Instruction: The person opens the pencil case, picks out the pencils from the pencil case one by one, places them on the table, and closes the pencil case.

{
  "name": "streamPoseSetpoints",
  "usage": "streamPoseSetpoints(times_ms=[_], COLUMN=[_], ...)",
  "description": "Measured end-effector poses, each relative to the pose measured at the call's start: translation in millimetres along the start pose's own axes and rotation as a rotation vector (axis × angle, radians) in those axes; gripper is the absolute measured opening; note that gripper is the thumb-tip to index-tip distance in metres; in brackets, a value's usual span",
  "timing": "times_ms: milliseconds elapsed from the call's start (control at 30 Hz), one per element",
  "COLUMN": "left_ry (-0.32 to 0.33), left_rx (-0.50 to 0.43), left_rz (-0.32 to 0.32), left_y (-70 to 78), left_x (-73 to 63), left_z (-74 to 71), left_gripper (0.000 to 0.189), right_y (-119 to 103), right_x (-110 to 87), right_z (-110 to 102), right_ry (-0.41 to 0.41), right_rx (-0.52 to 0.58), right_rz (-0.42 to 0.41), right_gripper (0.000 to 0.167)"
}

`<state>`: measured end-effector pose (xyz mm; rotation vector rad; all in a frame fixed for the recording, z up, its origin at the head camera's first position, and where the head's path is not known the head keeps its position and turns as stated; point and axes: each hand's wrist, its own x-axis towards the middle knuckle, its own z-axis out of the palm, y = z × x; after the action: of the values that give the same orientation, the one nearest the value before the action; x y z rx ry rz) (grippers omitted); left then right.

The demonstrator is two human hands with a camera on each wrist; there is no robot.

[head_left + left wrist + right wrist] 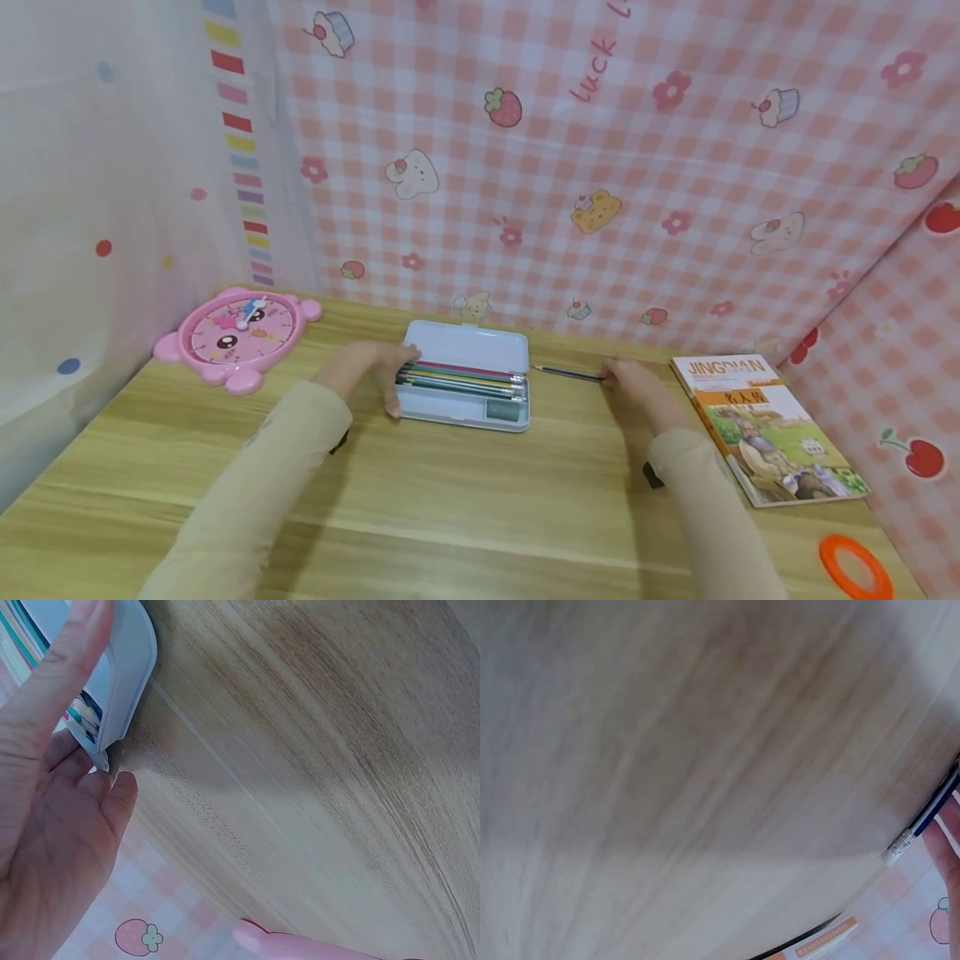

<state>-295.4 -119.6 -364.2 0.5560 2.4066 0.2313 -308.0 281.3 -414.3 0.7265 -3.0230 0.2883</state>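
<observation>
An open white pencil case (pixel 465 412) lies on the wooden table, lid tipped back toward the wall. Several pencils (pixel 461 379) lie side by side in it, and a dark greenish block (pixel 502 409) sits in its near right corner. My left hand (pixel 377 367) holds the case's left end, thumb at the near corner and fingers at the back; the left wrist view shows the thumb (pixel 56 682) across that end. To the right of the case, my right hand (pixel 633 385) pinches a dark blue pencil (pixel 566 372) near its eraser end. Its sharpened tip points left at the case.
A pink animal-shaped clock (pixel 240 337) lies at the back left. On the right are a book (pixel 765 433) with a picture cover and, nearer, an orange ring (pixel 855 567). A pink checked cloth (pixel 480 192) covers the wall right behind the table.
</observation>
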Motion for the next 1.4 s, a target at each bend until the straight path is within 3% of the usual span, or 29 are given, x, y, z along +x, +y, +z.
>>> streamPoseSetpoints(times_ms=[167, 367, 600, 733, 967, 1267, 1400], left_ry=[-0.007, -0.01, -0.016, -0.024, -0.025, -0.04, -0.039], left_rx=[-0.016, -0.014, -0.031, -0.063, -0.038, -0.006, -0.015], left_rz=[-0.009, 0.008, -0.005, -0.019, -0.016, -0.008, -0.018], left_y=[-1.1, 0.3, -1.6, -1.2, -1.5, -3.2, -3.7], left_x=[-0.1, 0.2, 1.0, 1.0, 3.0, 6.4, 6.1], left_z=[-0.4, -0.2, 0.9, 1.1, 0.7, 0.2, 0.3], left_gripper=[0.107, 0.107, 0.107, 0.107, 0.109, 0.11, 0.11], right_y=[-3.5, -19.7, -76.3, -105.2, -131.3, -149.7, -155.6], right_x=[1.0, 2.8, 24.4, 38.1, 53.5, 61.1, 65.3], right_z=[-4.1, -6.2, -2.7, 2.8, 11.8, 13.3, 12.1], right_ry=[-0.034, 0.028, 0.038, -0.003, -0.057, -0.035, -0.062], right_rx=[-0.006, 0.037, 0.119, 0.125, 0.072, -0.083, -0.151], right_rz=[-0.008, -0.044, -0.071, -0.15, -0.264, -0.316, -0.305], right_gripper=[0.007, 0.021, 0.027, 0.022, 0.017, 0.017, 0.017])
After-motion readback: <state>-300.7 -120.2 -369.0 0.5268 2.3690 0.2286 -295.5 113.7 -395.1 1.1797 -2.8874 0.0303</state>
